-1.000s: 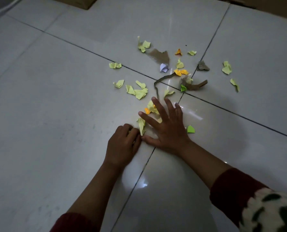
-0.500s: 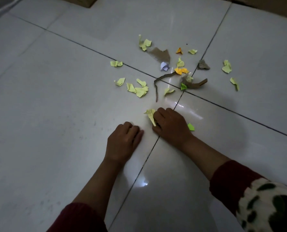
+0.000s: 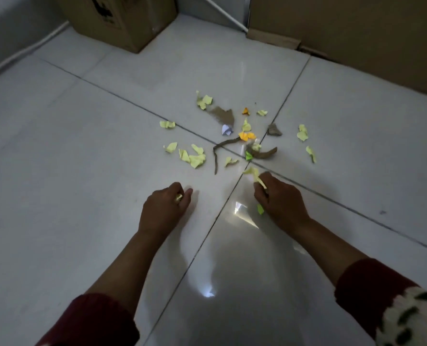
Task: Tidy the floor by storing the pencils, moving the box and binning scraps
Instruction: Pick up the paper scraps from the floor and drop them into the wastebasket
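Grey floor tiles (image 3: 82, 171) — left hand (image 3: 166, 208) and right hand (image 3: 279, 198) each grip yellow scraps (image 3: 254, 174) — cardboard box (image 3: 122, 18) behind

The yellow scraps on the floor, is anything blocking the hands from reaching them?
No. Bare tile lies between the right hand, the left hand and the loose yellow scraps. Both hands already hold some.
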### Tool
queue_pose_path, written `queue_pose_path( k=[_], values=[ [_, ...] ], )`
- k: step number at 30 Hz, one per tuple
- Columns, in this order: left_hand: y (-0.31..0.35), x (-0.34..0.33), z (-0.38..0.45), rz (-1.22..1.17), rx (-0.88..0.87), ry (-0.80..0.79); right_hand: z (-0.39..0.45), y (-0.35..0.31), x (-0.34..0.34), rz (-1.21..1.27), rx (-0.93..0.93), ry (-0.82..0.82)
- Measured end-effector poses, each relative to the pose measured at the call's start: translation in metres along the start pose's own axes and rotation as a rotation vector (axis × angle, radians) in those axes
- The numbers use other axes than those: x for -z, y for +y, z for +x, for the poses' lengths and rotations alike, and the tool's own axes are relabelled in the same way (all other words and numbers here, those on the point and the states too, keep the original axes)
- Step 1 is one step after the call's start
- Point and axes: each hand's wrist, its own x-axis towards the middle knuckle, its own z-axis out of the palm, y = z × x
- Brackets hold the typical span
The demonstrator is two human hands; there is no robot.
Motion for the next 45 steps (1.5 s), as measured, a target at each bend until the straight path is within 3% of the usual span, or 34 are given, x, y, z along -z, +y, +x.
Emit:
queue_pose_path(
  k=[7, 11, 17, 21, 28, 32, 35, 40, 45],
  values=[
    [0.031, 0.079, 0.007, 0.145, 0.088, -0.250, 0.009, 0.012, 0.065, -0.128, 0.062, -0.155],
    [0.035, 0.099, 0.022, 0.268, 0.036, -0.336, -0.002, 0.012, 0.059, -0.191, 0.114, -0.268],
    [0.011, 0.063, 0.062, 0.130, 0.102, -0.181, -0.004, 0.029, 0.007, -0.184, -0.009, -0.250],
    [0.003, 0.025, 0.071, 0.087, 0.064, -0.180, -0.022, 0.033, -0.008, -0.107, -0.055, -0.162],
    [-0.021, 0.001, 0.071, 0.017, 0.180, -0.200, -0.035, 0.022, -0.019, -0.039, -0.128, -0.139],
    [-0.028, 0.000, 0.083, -0.039, 0.309, -0.156, -0.021, 0.027, -0.032, -0.095, 0.039, -0.252],
    [-0.027, -0.004, 0.089, -0.030, 0.362, -0.181, -0.023, 0.029, -0.040, -0.064, 0.162, -0.228],
    [-0.025, -0.006, 0.102, -0.008, 0.397, -0.198, -0.012, 0.028, -0.052, -0.037, 0.207, -0.093],
    [-0.017, -0.011, 0.116, 0.009, 0.349, -0.264, 0.007, 0.029, -0.055, -0.056, 0.223, -0.152]
  ],
)
